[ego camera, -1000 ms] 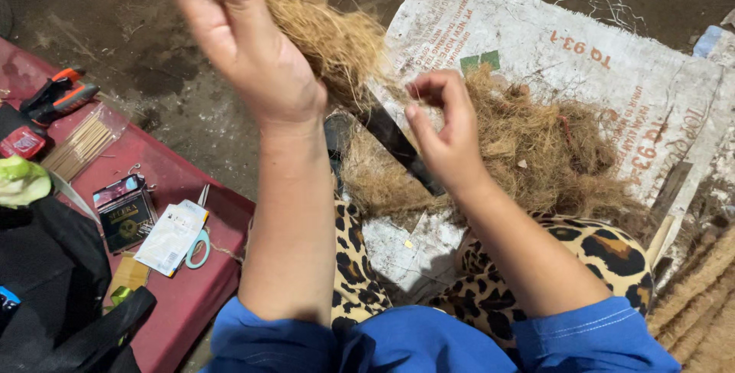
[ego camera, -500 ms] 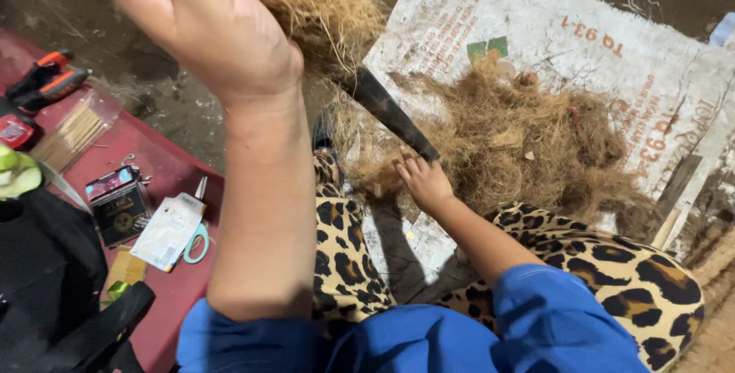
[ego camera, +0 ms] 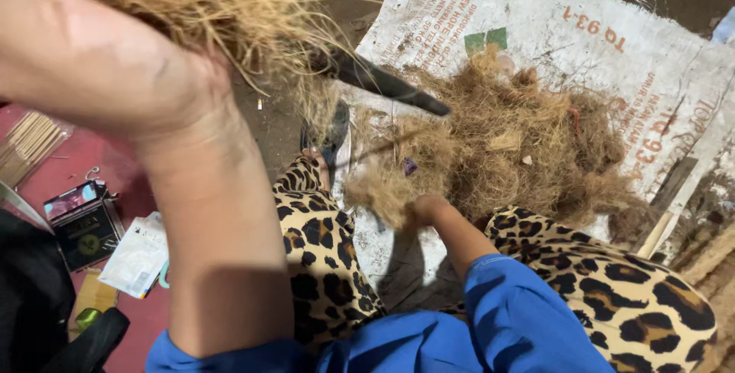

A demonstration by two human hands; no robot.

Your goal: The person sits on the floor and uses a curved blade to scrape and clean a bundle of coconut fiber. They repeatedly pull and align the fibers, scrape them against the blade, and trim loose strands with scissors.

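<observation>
My left hand (ego camera: 99, 67) fills the upper left of the frame, raised close to the camera, closed around a thick bunch of coir fibre (ego camera: 222, 5); the fingers are hidden behind the fibre, so I cannot tell exactly how they lie. Strands hang from the bunch toward the middle of the frame.

My right hand (ego camera: 425, 208) is low, centre frame, dug into the near edge of the fibre pile (ego camera: 521, 143). It looks bunched around a tuft, though the fingertips are buried and I cannot tell the exact grip. Blue sleeve (ego camera: 521, 319) runs from it toward the bottom edge.

The pile lies on a white woven sack (ego camera: 612, 28) spread on the ground, right of centre and reaching the upper right. A dark blade (ego camera: 383, 82) slants from under the raised bunch down to the right, its tip over the pile's upper left edge. I cannot tell what holds it.

Leopard-print trousers: one knee (ego camera: 321, 250) at centre, the other leg (ego camera: 612, 273) at lower right, touching the pile's lower edge. A foot in a dark sandal (ego camera: 329, 132) shows just above the centre knee.

Left edge: a red table (ego camera: 69, 174) carrying a bundle of thin sticks (ego camera: 27, 143), a small dark box (ego camera: 80, 224) and a white packet (ego camera: 138, 254) just beside it. Dark cloth (ego camera: 31, 304) in the lower left corner
</observation>
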